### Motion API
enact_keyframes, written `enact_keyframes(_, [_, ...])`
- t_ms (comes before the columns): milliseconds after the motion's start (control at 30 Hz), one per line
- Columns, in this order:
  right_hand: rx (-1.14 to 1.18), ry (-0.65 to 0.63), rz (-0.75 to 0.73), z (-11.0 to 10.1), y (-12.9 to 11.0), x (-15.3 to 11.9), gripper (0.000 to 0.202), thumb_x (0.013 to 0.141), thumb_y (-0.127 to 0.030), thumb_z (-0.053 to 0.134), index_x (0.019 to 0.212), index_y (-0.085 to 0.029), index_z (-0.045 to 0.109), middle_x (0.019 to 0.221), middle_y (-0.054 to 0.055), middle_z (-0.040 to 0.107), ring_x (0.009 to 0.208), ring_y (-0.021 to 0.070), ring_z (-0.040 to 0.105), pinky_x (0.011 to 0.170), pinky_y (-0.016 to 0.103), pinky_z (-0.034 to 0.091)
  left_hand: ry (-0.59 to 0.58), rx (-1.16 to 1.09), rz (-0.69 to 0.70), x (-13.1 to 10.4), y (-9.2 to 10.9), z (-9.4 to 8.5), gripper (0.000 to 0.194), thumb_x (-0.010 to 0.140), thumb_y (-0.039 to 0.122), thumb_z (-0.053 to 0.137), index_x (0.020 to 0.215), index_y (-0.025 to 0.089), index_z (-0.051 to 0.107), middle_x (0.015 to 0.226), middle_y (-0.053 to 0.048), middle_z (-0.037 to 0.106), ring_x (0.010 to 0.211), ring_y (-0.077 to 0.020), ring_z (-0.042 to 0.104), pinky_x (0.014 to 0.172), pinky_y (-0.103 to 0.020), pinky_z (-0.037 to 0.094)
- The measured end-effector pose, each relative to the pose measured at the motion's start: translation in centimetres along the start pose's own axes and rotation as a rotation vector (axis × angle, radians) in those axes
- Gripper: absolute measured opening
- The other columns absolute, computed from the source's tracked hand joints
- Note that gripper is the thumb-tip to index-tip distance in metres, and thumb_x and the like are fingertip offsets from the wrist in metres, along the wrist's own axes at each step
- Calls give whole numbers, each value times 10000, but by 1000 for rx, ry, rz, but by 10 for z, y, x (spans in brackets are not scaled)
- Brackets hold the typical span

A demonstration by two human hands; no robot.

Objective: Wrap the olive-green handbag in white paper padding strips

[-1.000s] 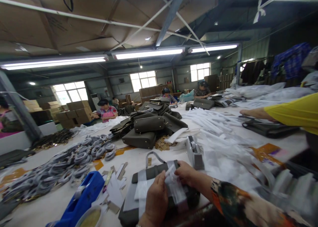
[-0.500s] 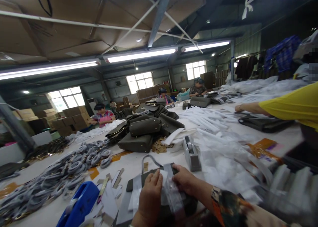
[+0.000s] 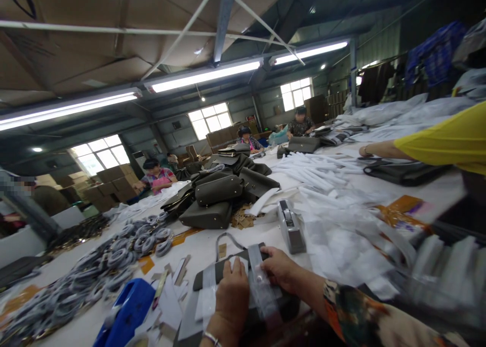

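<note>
A dark olive handbag (image 3: 290, 306) lies in front of me on the table, with grey bands and clear plastic strips (image 3: 266, 299) across it. My left hand (image 3: 232, 296) rests flat over white paper on the bag, its fingers stretched out side by side. At the bag's far right edge, the thumb and fingers of my right hand (image 3: 280, 268) close on the bag beside a grey band (image 3: 256, 260). A grey strap loop (image 3: 227, 237) sticks out beyond the bag. Just past my right hand stands a grey tape dispenser (image 3: 291, 230).
Dark handbags (image 3: 218, 190) are piled ahead. Coiled grey straps (image 3: 114, 256) spread over the left, near a blue tape dispenser (image 3: 125, 309) and paper scraps (image 3: 170, 301). White plastic wrap (image 3: 341, 241) covers the right side. A co-worker's yellow sleeve (image 3: 448, 137) reaches in; other people sit further back.
The camera view has shifted slightly, and a bracelet on my left wrist now shows. Both hands stay on the bag; my left fingers look a little further spread.
</note>
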State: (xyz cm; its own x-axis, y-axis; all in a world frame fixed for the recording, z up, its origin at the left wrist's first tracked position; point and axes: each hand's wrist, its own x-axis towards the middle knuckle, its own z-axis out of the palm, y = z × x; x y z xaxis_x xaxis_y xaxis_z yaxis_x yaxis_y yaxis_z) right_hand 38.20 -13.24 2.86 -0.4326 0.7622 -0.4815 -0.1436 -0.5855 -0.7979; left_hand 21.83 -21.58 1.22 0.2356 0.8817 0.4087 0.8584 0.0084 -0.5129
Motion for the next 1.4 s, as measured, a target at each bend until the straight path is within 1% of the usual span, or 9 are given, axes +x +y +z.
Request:
enact_keyframes(133, [11,-10,-5,-1,-1,-3,862,576,-78,566,1427,-138,443,657,-19,640,545,154,589,480,229,471,-16,-51,19,4,9,-5,391,872,2,566,1224,116,694,1240,-146,705,1069,-303,705,834,-369,642])
enact_keyframes(200, [18,-23,-8,-2,-1,-4,828,583,-82,569,1402,-135,464,650,-21,638,526,146,577,474,227,466,-42,-100,12,5,10,-8,394,874,-6,557,1230,103,686,1240,-156,703,1070,-282,706,867,-351,633])
enact_keyframes(300, [32,-43,-12,-4,1,-3,741,593,-87,607,1327,-150,522,669,-17,650,521,136,584,476,216,460,-113,-179,-52,3,8,-15,452,860,-50,527,1260,108,666,1266,-154,693,1133,-241,691,956,-308,596])
enact_keyframes(433, [54,-43,-9,-6,4,-1,658,616,-89,655,1258,-168,534,697,-11,669,525,135,604,488,216,479,-229,-260,-159,-2,1,-23,547,851,-88,472,1325,142,618,1300,-134,680,1071,-180,718,900,-230,596])
enact_keyframes(633, [91,-84,11,-8,5,0,516,666,-83,639,1161,-168,519,729,13,690,540,141,629,509,236,505,-229,-192,-134,-6,3,-24,502,865,-65,473,1317,99,617,1307,-183,664,1080,-208,712,882,-266,609])
enact_keyframes(833, [127,-133,2,-13,7,1,399,661,-111,689,1027,-179,546,741,9,684,561,145,641,569,269,534,-275,-176,-125,-3,12,-22,437,877,-31,482,1267,79,645,1257,-193,677,1066,-238,706,872,-307,612])
enact_keyframes(1133, [151,-195,3,-19,8,2,386,688,-148,690,1035,-171,525,712,2,655,607,172,670,610,302,556,-347,-199,-153,-1,20,-19,409,913,-7,420,1243,59,653,1231,-230,670,1035,-276,704,729,-308,613])
enact_keyframes(1300, [159,-201,-5,-18,7,0,415,669,-130,680,1053,-172,528,722,2,659,609,166,673,588,269,535,-407,-248,-101,3,13,-30,404,909,-14,419,1227,60,657,1261,-226,663,1061,-293,699,817,-376,617])
enact_keyframes(1400, [159,-192,-2,-17,6,-1,431,651,-113,653,1059,-173,527,746,18,681,608,160,671,586,260,530,-440,-296,-39,4,5,-36,389,899,-18,449,1212,80,659,1271,-200,667,1087,-278,695,871,-378,607])
